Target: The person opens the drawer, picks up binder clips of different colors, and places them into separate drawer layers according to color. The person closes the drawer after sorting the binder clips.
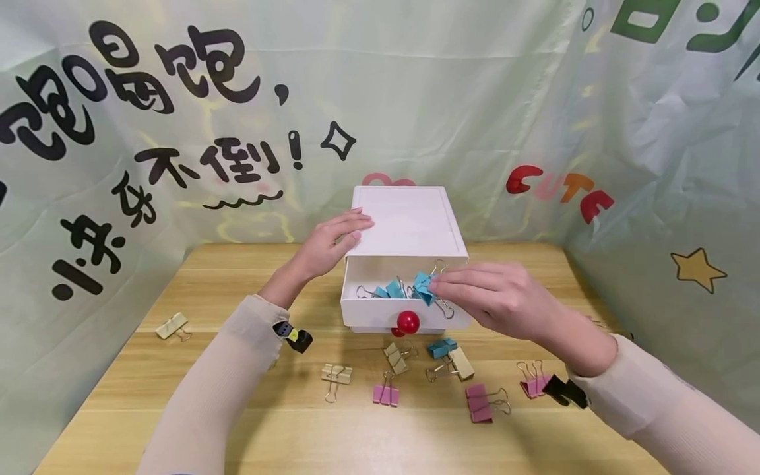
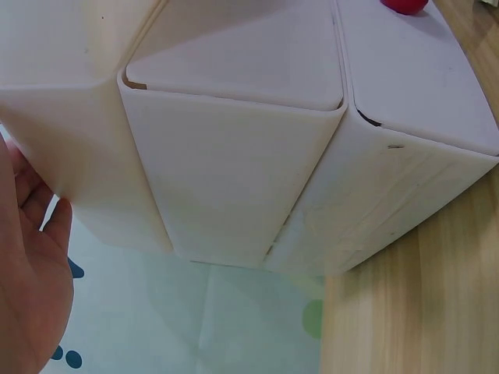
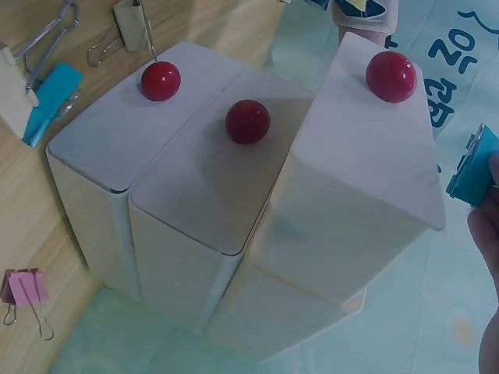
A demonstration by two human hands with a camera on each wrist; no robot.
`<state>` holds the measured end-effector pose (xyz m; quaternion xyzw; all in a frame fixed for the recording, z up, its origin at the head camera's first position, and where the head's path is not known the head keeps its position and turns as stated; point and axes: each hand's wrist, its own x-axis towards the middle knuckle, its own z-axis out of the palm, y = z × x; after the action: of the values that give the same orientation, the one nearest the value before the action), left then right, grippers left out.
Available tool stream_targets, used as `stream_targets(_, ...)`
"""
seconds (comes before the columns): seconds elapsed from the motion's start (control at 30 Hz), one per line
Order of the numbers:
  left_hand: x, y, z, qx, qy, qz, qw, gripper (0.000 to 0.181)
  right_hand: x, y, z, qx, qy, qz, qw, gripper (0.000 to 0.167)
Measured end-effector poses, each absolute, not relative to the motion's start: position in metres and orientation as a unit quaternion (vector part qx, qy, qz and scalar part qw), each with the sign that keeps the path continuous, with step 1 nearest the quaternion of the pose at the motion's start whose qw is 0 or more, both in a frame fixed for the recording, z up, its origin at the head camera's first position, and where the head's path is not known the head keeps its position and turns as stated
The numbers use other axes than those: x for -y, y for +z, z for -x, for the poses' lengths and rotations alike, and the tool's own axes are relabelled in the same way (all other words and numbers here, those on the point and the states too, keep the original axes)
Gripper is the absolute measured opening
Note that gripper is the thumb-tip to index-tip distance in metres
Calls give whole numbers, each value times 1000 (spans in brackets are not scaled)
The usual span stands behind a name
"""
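A white drawer box stands on the table with its top drawer pulled out. That drawer's front has a red knob. Blue binder clips lie inside. My right hand pinches a blue binder clip over the drawer's right part; the right wrist view shows the same blue clip at its right edge. On the box's top left edge rests my left hand, fingers extended. In the left wrist view the left hand lies against the box's side.
Loose binder clips lie on the wooden table before the box: a blue one, pink ones and cream ones. Another cream clip is far left. A printed cloth hangs behind and along the sides.
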<state>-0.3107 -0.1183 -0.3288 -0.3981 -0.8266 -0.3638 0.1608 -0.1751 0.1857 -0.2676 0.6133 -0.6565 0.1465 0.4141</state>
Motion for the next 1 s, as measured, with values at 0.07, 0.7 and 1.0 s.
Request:
stream_targets(0.07,118,-329,311,827,-363,398,161,37,-184,-266,179,666,144,-609,405,25)
stream_targets(0.7,118,-330,310,826,-366,397,162,37,-168,-263,216,778,72,-562,272,26)
stream_targets(1.0,118,-329,310,830,-363,392,160,37,-159,-262,223,779,-52,-554,288,12)
